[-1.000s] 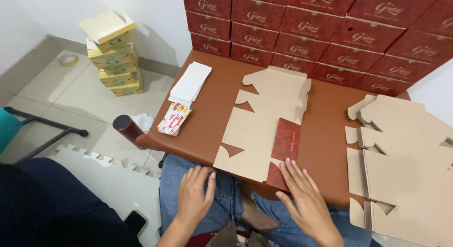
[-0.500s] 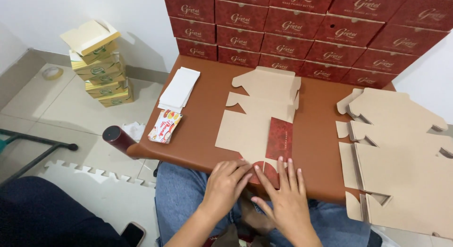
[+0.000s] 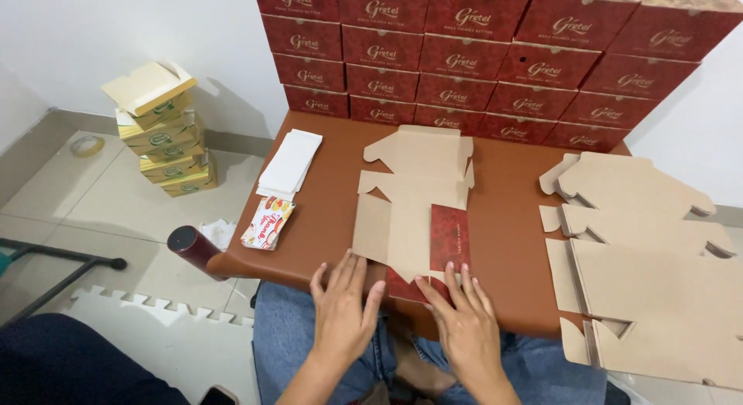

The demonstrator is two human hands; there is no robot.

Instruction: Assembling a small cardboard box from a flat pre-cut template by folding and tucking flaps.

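- Brown flat unfolded cardboard box blank (image 3: 410, 211) with red printed panel: I saw it on the brown table (image 3: 325, 219), near edge.
- Left hand (image 3: 340, 312): fingers spread, flat, gripping nothing, at blank's near edge.
- Right hand (image 3: 464, 328): fingers splayed, fingertips on red panel.

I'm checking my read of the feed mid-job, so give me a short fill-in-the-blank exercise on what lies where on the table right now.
1. Both hands, the left hand and the right hand, press on the near edge of the flat, unfolded ____ box blank.
2. The wall of finished boxes at the back of the brown table is coloured ____.
3. The stack of white paper sheets lies to the ____ of that blank.
4. The stack of yellow boxes stands on the ____.

Missing words: cardboard; red; left; floor
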